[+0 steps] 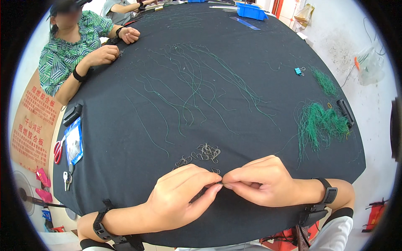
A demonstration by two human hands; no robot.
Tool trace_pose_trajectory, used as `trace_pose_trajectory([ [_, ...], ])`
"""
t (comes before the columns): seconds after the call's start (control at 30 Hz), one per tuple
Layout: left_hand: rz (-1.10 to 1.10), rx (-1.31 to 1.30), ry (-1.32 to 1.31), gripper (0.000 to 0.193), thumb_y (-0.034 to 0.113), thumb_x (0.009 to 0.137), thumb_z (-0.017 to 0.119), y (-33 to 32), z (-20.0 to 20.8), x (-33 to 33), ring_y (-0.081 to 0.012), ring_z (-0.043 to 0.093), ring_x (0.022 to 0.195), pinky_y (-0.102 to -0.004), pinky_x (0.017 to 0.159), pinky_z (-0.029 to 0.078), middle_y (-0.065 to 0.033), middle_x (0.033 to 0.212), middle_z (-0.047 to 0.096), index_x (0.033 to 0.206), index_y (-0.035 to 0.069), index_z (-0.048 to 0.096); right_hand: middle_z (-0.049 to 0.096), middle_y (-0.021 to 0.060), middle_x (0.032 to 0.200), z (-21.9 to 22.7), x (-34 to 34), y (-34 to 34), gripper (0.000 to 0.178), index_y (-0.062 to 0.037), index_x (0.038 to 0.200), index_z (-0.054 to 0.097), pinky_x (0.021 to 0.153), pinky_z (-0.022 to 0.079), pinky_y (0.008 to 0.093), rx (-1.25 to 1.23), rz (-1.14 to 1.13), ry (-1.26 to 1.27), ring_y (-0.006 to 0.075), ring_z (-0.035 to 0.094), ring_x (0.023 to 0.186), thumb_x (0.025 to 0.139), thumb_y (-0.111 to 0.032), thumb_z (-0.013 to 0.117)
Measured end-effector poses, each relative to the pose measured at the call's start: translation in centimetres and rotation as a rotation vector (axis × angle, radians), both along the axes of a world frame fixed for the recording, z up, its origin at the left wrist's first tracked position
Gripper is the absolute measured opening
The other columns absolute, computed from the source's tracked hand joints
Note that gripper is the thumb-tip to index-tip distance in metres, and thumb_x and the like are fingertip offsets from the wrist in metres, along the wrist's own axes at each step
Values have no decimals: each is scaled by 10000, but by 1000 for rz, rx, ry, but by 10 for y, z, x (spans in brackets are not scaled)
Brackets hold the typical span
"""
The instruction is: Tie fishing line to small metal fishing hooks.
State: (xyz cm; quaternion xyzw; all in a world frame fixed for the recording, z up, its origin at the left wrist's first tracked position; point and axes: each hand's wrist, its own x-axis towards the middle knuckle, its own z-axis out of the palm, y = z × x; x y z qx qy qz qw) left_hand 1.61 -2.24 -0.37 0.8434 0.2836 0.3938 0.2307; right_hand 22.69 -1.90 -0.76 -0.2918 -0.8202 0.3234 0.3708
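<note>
Where left hand (178, 195) and right hand (266, 180) meet, just nearside of the hook pile (209, 153), each has thumb and forefinger pinched together on 1 small dark item (220, 183), mostly hidden. Loose green threads (240, 79) beyond pile; 2 green bundles (317, 124) right of it.

The hooks (208, 152) are grey, threads (316, 123) green, cloth (104, 154) black, shirt (60, 62) green-and-white striped.

Black buckled wrist straps (331, 194) and pale grey sleeves (335, 235) with black cuffs (341, 213).
</note>
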Motion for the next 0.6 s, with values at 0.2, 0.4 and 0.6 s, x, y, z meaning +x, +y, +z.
trace_pose_trajectory([
  [0.2,-13,0,-2,167,-43,736,700,0,-3,0,-244,631,650,-320,571,504,-109,756,631,877,-16,616,631,64,640,0,0,0,122,-11,870,682,424,395,244,-4,1,-11,115,537,452,754,26,685],
  [0.4,-19,-2,0,156,-63,740,685,0,-1,0,-247,632,658,-320,574,504,-109,751,627,870,-20,611,611,41,610,4,0,-2,114,-19,872,677,420,369,232,-100,-8,-34,85,496,427,764,18,680],
  [0.6,-17,1,6,155,-70,747,677,0,1,-1,-249,629,661,-319,578,503,-114,751,627,878,-29,607,579,24,577,6,1,-2,106,-26,884,676,426,357,232,-136,-24,-44,77,451,419,782,3,675],
])
